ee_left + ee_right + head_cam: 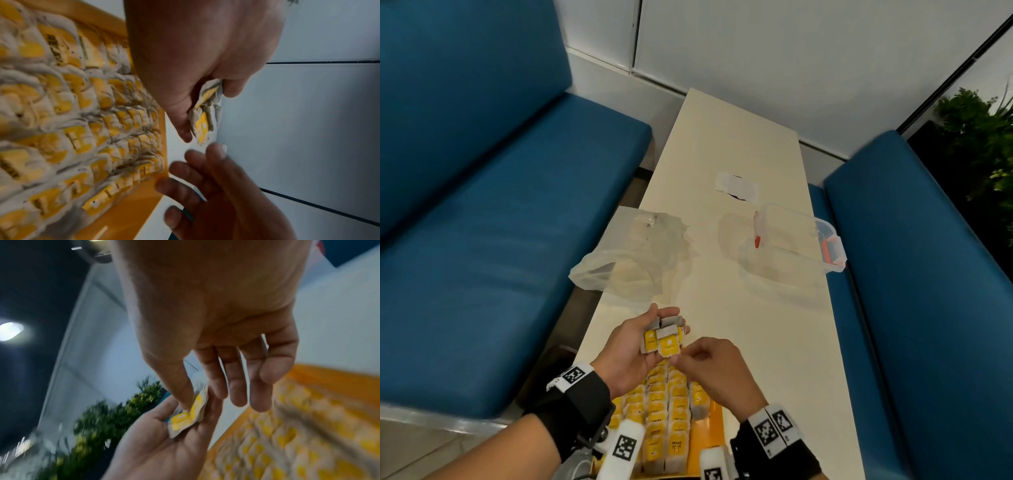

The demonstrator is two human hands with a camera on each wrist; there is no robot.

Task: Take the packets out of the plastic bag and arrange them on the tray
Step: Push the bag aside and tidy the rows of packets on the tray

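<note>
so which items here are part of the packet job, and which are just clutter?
Job:
packets in left hand
left hand
right hand
yellow tray
plastic bag

Lying about:
clear lidded container
white wrapper

Yellow-grey packets above filled orange tray; crumpled plastic bag beyond.

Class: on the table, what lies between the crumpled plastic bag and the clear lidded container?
Nothing: in the head view, only bare table separates the plastic bag from the container.
</note>
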